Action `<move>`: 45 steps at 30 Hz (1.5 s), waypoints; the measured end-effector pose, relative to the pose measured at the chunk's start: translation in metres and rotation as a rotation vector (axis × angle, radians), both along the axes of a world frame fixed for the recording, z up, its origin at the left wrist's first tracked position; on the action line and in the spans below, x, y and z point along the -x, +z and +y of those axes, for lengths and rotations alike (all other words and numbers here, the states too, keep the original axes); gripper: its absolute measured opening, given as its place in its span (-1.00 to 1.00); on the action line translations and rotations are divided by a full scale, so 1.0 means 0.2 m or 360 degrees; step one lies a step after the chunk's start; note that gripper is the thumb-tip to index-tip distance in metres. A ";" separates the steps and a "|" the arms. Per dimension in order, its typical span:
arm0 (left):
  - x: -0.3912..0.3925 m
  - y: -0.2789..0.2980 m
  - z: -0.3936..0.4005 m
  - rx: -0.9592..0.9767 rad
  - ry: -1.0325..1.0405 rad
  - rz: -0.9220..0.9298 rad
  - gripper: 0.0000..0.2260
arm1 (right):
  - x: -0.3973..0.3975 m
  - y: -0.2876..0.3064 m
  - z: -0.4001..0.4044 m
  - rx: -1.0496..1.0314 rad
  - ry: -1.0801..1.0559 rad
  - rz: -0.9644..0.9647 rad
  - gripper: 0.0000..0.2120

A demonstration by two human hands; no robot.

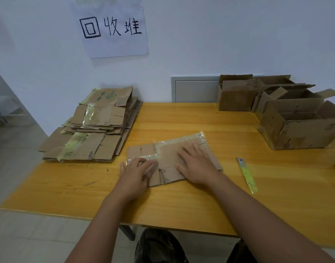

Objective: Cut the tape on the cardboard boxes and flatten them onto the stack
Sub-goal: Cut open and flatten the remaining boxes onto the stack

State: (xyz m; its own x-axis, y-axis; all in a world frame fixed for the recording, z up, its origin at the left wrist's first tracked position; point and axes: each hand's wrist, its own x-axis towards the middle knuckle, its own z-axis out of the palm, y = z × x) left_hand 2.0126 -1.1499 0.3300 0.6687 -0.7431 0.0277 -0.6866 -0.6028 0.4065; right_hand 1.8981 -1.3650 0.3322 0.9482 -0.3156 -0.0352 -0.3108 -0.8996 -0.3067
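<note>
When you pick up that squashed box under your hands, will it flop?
Probably only a little: the flattened box is corrugated cardboard, so fairly stiff. Its cut flaps may swing open at the creases. It looks thin, so likely light, and its shiny tape might feel slippery.

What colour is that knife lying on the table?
Its handle is yellow-green, the blade end grey metal: the knife, clearest in the head view.

One brown cardboard box, flattened (170,158), lies flat at mid-table, glossy clear tape across its upper edge and left portion. A stack of flattened brown cardboard (94,126), tape strips showing, sits at the table's far left. Several open-topped brown cardboard boxes (288,114) stand upright at far right. A yellow-handled utility knife (247,174) lies right of the flattened box.
</note>
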 end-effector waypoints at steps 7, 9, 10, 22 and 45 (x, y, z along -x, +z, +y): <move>-0.03 -0.01 -0.06 0.0041 0.0059 0.0043 -0.74 | -0.05 -0.06 -0.01 0.0073 -0.0046 0.0254 -0.31; -0.05 -0.01 -0.12 0.0077 0.0059 0.0019 -0.68 | -0.04 -0.04 0.02 0.0056 -0.0083 0.0282 -0.26; -0.06 -0.02 -0.15 0.0044 0.0031 0.0002 -0.62 | -0.03 -0.03 0.05 0.0061 -0.0098 0.0285 -0.24; -0.11 -0.09 -0.26 -0.0428 -0.0075 -0.0087 -0.41 | -0.11 -0.03 0.04 0.0174 0.0085 0.0209 -0.38; -0.05 -0.03 -0.26 -0.0474 -0.0174 -0.0061 -0.34 | -0.02 -0.11 -0.02 0.0135 -0.0306 0.0097 -0.23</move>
